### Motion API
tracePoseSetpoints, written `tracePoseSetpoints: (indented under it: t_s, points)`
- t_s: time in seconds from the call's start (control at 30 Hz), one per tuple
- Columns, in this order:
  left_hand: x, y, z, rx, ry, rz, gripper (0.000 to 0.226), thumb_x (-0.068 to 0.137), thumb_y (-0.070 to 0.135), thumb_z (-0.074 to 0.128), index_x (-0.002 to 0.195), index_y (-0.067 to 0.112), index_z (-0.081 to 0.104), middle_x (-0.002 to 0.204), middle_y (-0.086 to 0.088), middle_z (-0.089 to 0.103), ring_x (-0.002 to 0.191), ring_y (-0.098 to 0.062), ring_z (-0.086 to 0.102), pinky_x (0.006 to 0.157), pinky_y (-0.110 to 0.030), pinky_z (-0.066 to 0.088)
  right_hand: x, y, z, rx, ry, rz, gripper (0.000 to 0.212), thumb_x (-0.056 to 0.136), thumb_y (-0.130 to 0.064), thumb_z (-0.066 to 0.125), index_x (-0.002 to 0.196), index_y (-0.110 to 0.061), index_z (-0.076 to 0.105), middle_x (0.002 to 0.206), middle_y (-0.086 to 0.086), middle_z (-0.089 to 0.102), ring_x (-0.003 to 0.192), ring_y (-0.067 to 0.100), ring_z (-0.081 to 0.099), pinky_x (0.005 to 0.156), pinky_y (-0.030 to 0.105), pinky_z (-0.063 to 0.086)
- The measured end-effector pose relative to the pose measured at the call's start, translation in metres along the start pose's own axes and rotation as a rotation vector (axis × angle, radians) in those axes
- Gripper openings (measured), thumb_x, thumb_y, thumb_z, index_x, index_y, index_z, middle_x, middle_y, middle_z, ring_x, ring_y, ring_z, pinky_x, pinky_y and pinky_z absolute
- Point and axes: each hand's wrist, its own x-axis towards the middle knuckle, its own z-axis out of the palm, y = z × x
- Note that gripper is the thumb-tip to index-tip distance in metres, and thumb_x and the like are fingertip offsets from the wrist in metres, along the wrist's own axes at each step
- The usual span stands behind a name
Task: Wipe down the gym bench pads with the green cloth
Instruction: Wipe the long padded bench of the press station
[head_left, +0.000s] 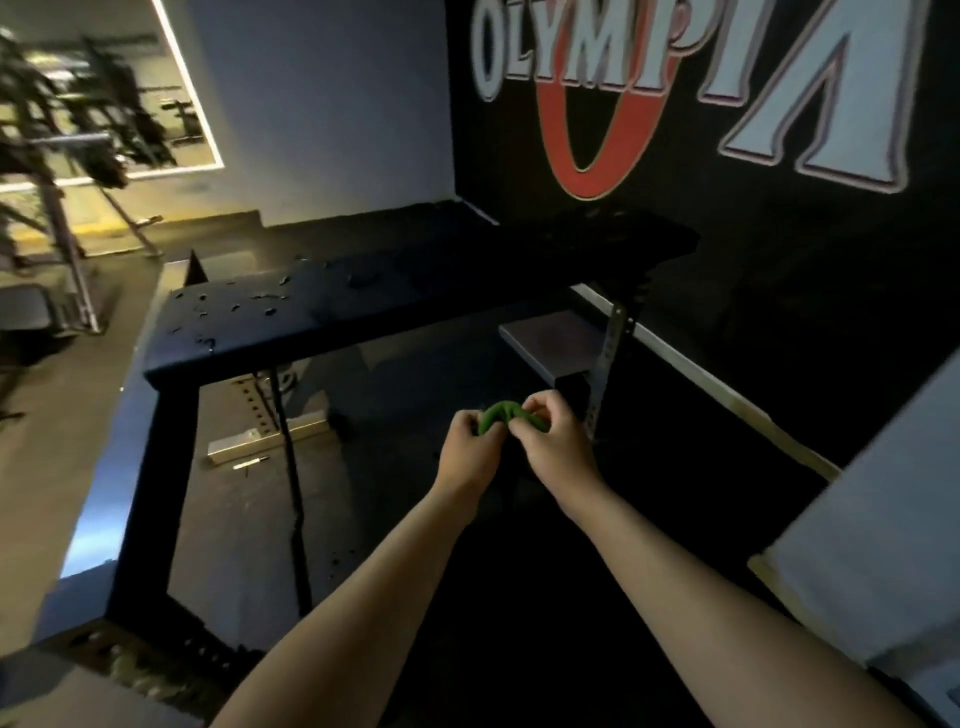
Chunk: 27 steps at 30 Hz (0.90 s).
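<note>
Both hands grip the green cloth (501, 413): the left hand (470, 447) pinches its left end with curled fingers, and the right hand (550, 441) pinches its right end, thumb and fingertips closed on the fabric. Each grip is narrow and holding the cloth. The cloth is bunched into a short arched roll between the two hands, which sit close together, nearly touching. It is held in the air, on the near side of the long bench pad (363, 301) and apart from it, above the dark floor (415, 519). The long bench pad is black; its top surface shows cracked, flaking patches toward the left end. A black frame member (150, 493) descends from the pad's left end toward the camera. Beyond the hands, a smaller grey seat pad (550, 345) sits lower, beside a perforated metal upright (605, 364). A pale metal bar (270, 439) lies on the floor under the long pad. The black wall behind carries large OLYMPIA lettering (675, 78). A wall mirror (104, 104) and a blurred equipment rack (62, 234) occupy the far left.
</note>
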Motion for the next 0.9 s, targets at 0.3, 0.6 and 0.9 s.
tracePoseSetpoints:
  t_s: [0.3,0.6,0.9]
  points:
    - [0.108,0.031,-0.048,-0.533,0.3,-0.035,0.033,0.094,0.027,0.059,0.121,0.009,0.06,0.1,-0.011,0.069,0.084,-0.019,0.069,0.065,-0.031,0.053,0.159,-0.031,0.07,-0.268,-0.472,-0.497,0.047,0.088,-0.008,0.064,0.133,-0.022,0.06,0.121,-0.003,0.049,0.118,0.014,0.044,0.1,0.021,0.038]
    - [0.208,0.037,-0.168,-0.598,0.555,0.096,0.011,0.1,0.013,0.05,0.098,0.008,0.061,0.087,-0.012,0.066,0.074,-0.018,0.067,0.059,-0.028,0.052,0.257,-0.091,0.238,-0.478,-0.736,-0.687,0.064,0.092,-0.013,0.057,0.149,-0.037,0.038,0.133,0.001,0.032,0.124,0.024,0.035,0.109,0.039,0.038]
    - [0.299,0.053,-0.288,-0.607,0.756,0.108,0.034,0.1,0.025,0.061,0.13,0.02,0.046,0.114,-0.013,0.067,0.096,-0.027,0.069,0.069,-0.037,0.059,0.328,-0.167,0.376,-0.185,-0.846,-0.657,0.045,0.087,-0.009,0.059,0.129,-0.023,0.056,0.123,0.005,0.063,0.113,0.02,0.059,0.098,0.033,0.048]
